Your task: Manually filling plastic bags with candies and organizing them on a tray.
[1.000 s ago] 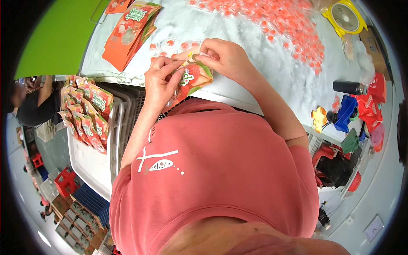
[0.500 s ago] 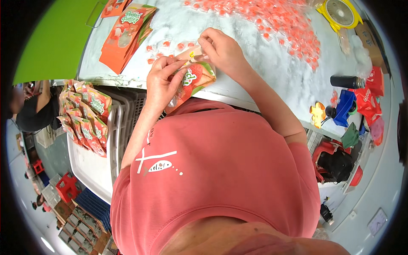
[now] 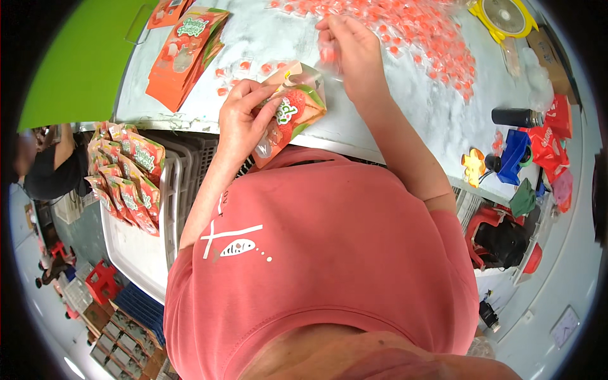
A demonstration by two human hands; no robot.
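My left hand (image 3: pixel 242 119) pinches the upper edge of a red and green candy pouch (image 3: pixel 296 109) at the table's front edge. The pouch's top looks parted, though its inside is hidden. Above and to the right of it, my right hand (image 3: pixel 356 56) is closed on a clear-wrapped red candy (image 3: pixel 329 53) that hangs below the fingertips. A few loose wrapped candies (image 3: pixel 266 68) lie just beyond my left hand. Farther back spreads a large heap of the same wrapped candies (image 3: pixel 405 31).
Flat pouches (image 3: pixel 178 60) are stacked at the far left. Filled pouches (image 3: pixel 130 171) stand on a white crate (image 3: pixel 136 247) to my left. On the right are a yellow fan (image 3: pixel 505 16), a black bottle (image 3: pixel 517 117) and a blue tape dispenser (image 3: pixel 513 158). Another person (image 3: pixel 57 161) is at far left.
My right hand has left the pouch's mouth and moved up and right, and now a wrapped candy shows in its fingers. My left hand keeps its hold on the pouch.
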